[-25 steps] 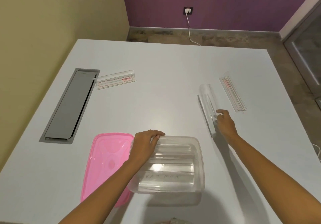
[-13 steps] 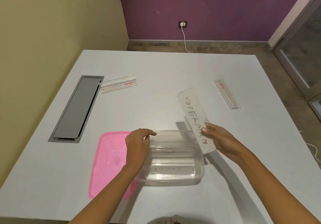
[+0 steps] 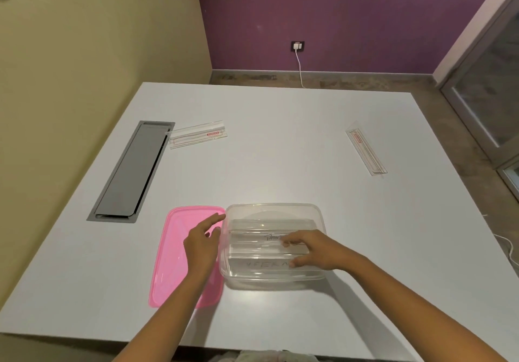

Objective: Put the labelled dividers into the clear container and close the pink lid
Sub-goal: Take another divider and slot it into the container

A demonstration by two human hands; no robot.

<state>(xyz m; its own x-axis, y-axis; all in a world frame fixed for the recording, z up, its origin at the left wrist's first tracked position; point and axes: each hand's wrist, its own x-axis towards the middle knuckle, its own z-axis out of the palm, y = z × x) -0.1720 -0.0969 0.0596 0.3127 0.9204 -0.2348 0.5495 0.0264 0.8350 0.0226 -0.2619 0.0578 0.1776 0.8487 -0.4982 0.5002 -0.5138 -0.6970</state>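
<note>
Right hand is down inside the container, fingers pinched on a lettered divider lying along its near side. Left hand hangs over the lid, fingers loosely spread, gripping nothing. The lid lies flat just left of the container. Further out on the table, two clear strips lie well apart.

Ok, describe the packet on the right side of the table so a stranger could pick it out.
On the white table, look past the clear container toward the far right edge. The packet lies there alone, long, narrow and clear. Unlike the similar one beside the grey hatch, it runs front to back.
</note>
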